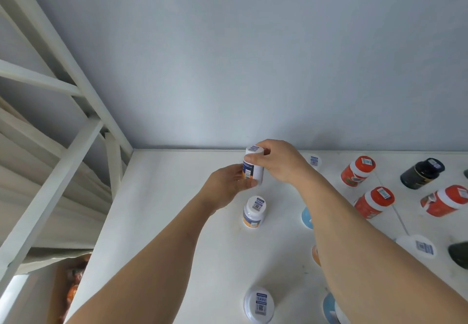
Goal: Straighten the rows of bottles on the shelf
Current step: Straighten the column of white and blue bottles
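White bottle [254, 163] near shelf [177, 222] back, gripped between left hand [226, 189] and right hand [278, 162].

Open white shelf [177, 222] runs along the left edge, beside the white frame [76, 151]. A column of white bottles [254, 212] stands mid-shelf. To the right, red-capped bottles [357, 171] and a dark bottle [421, 173] crowd together with narrow gaps. The wall [253, 70] closes the back.

Head view (single, wide-angle) looks down, close over shelf [192, 247].
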Available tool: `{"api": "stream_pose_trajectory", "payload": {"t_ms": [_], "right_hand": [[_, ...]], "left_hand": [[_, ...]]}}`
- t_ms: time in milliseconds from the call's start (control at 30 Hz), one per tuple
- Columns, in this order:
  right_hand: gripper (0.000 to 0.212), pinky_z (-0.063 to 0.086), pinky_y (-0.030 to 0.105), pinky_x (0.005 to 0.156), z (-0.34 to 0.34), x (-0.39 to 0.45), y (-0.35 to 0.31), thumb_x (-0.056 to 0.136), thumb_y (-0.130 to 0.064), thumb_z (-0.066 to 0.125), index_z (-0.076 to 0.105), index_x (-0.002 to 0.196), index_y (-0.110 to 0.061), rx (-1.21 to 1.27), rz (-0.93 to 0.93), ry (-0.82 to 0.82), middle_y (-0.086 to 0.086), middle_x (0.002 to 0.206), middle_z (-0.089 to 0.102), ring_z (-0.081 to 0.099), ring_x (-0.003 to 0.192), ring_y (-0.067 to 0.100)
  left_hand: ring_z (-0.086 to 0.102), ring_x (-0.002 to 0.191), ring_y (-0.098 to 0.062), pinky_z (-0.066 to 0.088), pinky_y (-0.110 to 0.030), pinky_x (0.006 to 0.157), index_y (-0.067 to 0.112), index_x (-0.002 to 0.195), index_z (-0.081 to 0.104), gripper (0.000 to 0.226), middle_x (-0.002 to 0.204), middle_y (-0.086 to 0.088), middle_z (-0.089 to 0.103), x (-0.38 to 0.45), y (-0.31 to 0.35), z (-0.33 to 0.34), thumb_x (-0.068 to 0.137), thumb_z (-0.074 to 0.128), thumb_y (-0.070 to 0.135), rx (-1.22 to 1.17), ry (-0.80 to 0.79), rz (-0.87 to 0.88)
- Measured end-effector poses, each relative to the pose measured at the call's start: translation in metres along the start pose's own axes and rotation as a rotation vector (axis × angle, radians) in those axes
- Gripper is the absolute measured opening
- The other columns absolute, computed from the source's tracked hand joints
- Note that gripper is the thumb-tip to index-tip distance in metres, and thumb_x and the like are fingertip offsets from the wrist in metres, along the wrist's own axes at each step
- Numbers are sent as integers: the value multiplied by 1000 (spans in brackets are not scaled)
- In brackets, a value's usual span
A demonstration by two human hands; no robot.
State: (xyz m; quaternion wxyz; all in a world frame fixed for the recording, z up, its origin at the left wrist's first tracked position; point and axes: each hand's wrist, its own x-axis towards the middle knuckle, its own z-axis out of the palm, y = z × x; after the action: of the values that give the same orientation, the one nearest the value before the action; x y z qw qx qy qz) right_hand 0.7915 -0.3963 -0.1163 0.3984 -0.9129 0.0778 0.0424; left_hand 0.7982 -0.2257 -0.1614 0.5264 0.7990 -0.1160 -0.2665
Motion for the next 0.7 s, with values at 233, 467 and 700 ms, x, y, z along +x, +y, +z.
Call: {"api": "stream_pose_trajectory", "payload": {"t_ms": [233,467,700], "right_hand": [[42,40,30,57,-6,-2,-6,84,-51,65,66,84,-8,-10,17,20,3,75,63,54,65,15],[32,35,21,51,-7,-1,-9,86,-47,65,65,83,-16,1,17,18,-7,71,59,52,61,5],[20,44,26,65,7,2,7,82,-34,71,67,97,-22,48,38,8,-5,90,68,62,84,15]], "left_hand": [[59,110,-4,43,-27,92,37,108,70,30,106,15,71,-4,10,-8,79,75,40,-111,-104,-19],[61,108,-2,42,-22,88,33,112,69,32,106,14,72,-2,11,-11,80,75,36,-148,-113,-5],[58,109,-17,49,-34,85,30,124,56,39,119,7,63,2,3,-3,90,55,48,711,158,128]]}}
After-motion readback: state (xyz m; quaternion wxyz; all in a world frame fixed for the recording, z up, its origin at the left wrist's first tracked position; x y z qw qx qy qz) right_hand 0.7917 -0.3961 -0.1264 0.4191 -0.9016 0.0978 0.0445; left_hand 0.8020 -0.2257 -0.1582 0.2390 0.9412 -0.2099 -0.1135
